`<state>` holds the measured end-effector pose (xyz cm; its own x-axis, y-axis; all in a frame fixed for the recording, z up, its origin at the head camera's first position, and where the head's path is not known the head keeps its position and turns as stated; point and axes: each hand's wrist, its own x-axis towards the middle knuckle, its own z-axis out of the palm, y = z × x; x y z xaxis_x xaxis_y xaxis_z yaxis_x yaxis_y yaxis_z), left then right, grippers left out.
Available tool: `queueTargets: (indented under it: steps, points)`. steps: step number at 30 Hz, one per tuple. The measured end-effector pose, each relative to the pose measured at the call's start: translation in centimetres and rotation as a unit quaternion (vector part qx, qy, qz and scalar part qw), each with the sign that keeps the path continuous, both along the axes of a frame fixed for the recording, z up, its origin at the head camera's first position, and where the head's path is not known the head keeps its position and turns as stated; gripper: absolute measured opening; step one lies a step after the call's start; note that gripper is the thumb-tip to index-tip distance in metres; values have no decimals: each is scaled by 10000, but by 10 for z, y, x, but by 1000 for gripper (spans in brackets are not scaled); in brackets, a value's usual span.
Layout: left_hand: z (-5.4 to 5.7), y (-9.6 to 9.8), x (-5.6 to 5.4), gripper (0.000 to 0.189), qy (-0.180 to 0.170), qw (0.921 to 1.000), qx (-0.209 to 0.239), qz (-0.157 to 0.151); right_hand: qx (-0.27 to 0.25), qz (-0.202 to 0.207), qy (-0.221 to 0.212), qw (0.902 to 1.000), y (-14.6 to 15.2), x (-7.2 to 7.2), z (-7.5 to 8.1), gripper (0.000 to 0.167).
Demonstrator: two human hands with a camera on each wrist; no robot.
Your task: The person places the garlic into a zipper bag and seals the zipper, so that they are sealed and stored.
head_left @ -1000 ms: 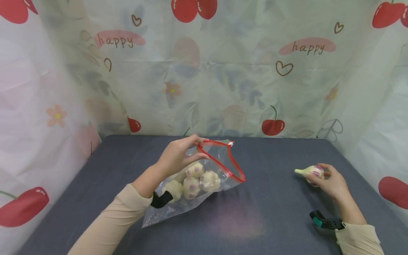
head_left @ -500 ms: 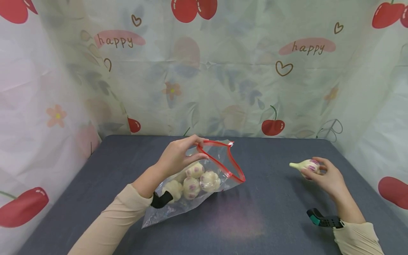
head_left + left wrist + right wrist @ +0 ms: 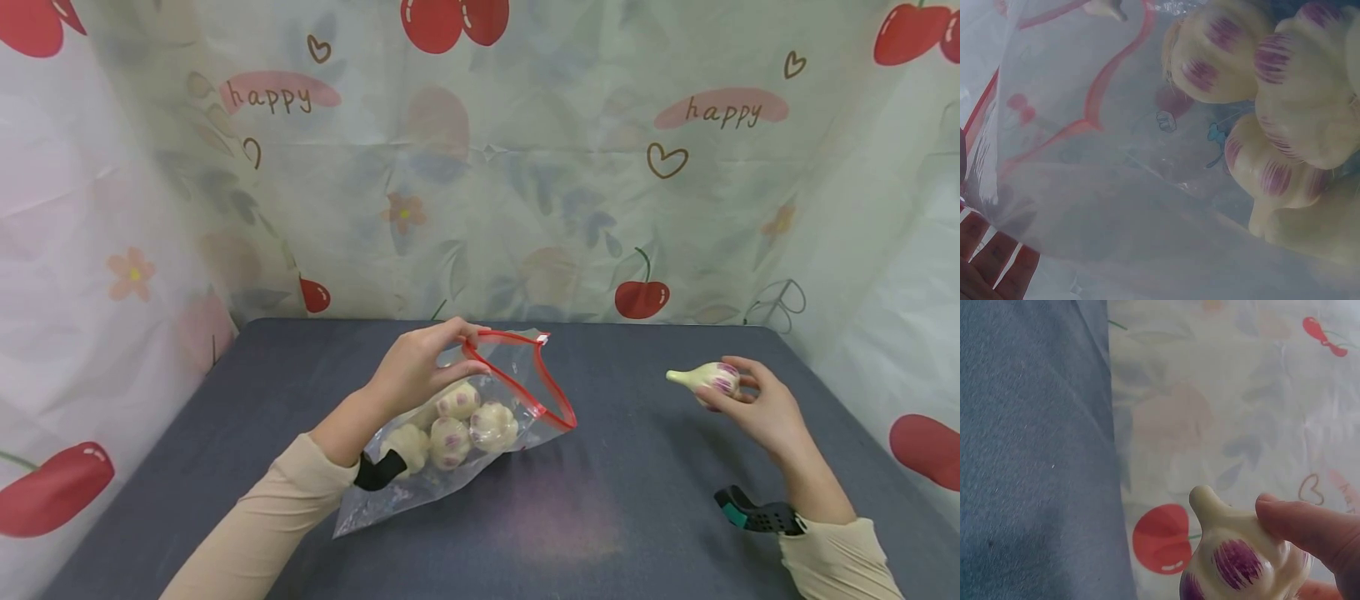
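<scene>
My left hand (image 3: 427, 360) pinches the red-zippered rim of a clear zip bag (image 3: 427, 498) near the table's middle. The bag's mouth gapes toward the right. Several garlic bulbs (image 3: 450, 442), cream with purple streaks, lie inside it; the left wrist view shows these bulbs (image 3: 1291, 94) close up through the plastic. At the right, my right hand (image 3: 768, 408) holds another garlic bulb (image 3: 716, 379) between thumb and fingers, raised over the table with its stem pointing left. In the right wrist view the thumb presses the side of this bulb (image 3: 1241, 556).
The dark grey table (image 3: 600, 475) fills the lower view. A patterned curtain (image 3: 517, 225) with cherries and "happy" lettering rises behind it and along both sides. A black band (image 3: 761, 512) sits at my right wrist.
My right hand has lifted the garlic bulb and carried it left and away from me. My left hand and the bag have stayed in place.
</scene>
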<state>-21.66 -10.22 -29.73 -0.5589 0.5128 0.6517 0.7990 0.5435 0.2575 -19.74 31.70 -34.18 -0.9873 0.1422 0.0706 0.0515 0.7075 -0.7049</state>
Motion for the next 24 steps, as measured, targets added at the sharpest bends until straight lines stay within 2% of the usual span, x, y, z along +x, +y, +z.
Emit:
queueTargets:
  steps: [24]
  points:
    - [0, 0, -1, 33, 54, 10000, 31, -54, 174, 454, 428, 9979, -36, 6, 25, 74]
